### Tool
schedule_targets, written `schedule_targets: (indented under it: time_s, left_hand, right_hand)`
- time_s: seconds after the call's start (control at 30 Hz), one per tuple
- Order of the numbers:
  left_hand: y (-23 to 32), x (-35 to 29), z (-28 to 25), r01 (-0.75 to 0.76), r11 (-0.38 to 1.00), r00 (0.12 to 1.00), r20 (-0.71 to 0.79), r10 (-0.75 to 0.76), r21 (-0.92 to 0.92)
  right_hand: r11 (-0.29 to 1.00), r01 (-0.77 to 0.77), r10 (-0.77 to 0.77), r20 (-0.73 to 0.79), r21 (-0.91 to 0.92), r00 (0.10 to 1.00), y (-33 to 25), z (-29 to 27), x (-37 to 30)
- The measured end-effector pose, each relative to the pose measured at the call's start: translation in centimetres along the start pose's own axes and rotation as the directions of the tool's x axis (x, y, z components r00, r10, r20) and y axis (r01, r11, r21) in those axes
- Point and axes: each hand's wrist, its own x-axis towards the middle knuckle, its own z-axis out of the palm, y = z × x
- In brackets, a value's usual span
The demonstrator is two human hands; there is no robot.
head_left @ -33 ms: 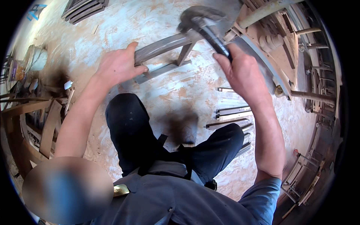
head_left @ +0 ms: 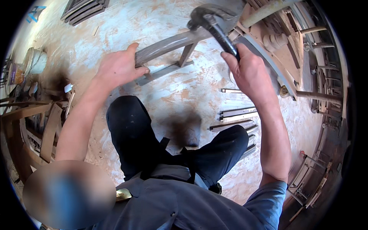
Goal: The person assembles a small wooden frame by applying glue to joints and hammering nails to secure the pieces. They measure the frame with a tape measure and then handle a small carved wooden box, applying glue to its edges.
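Note:
My left hand (head_left: 115,69) is closed round the left end of a wooden frame (head_left: 163,49), with the thumb and a finger showing at its edge. This frame has a broad grey-brown upper rail, a short crosspiece (head_left: 187,54) and a thinner lower rail (head_left: 165,72). In my right hand (head_left: 248,73) is a claw hammer (head_left: 219,35), gripped by its dark handle. The hammer's head lies over the right end of the upper rail and hides part of it; whether they touch I cannot tell.
Several wooden strips (head_left: 234,118) lie on the floor beside my right knee. A stack of dark frames (head_left: 85,10) sits at the far left. Wooden furniture parts (head_left: 28,115) crowd the left edge. To the right stands a wooden structure (head_left: 285,50) with poles.
The hammer and my right hand have shifted slightly to the right, and the hammer head looks sharper. The frame and my left hand have moved a little to the left.

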Motion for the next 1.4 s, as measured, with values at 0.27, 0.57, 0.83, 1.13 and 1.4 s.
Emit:
schedule_targets:
  time_s: [0.27, 0.57, 0.83, 1.13, 1.4]
  left_hand:
    - [2.3, 0.5, -0.7, -0.121, 0.99, 0.978, -0.165, 0.131, 0.071]
    - [7.9, 2.9, 0.3, 0.046, 0.998, 0.991, -0.124, -0.05, -0.035]
    - [8.2, 3.2, 0.7, 0.031, 0.999, 0.985, -0.17, -0.036, -0.034]
    - [7.3, 2.9, 0.5, 0.039, 0.999, 0.988, -0.149, -0.042, -0.019]
    - [7.7, 3.2, 0.7, 0.011, 1.0, 0.983, -0.186, -0.012, -0.007]
  right_hand:
    - [0.989, 0.104, -0.108, -0.034, -0.103, 0.994, 3.2, 1.2, -0.2]
    - [0.997, -0.041, 0.042, -0.017, 0.064, 0.999, 1.2, -2.0, -0.8]
    - [0.986, 0.002, -0.001, 0.008, -0.168, 1.0, 2.7, 1.2, -0.1]
    - [0.991, 0.106, -0.075, -0.301, 0.087, 0.951, 0.2, -2.0, -0.5]
    - [0.99, 0.078, -0.088, -0.084, -0.117, 0.993, 2.0, -1.3, -0.4]
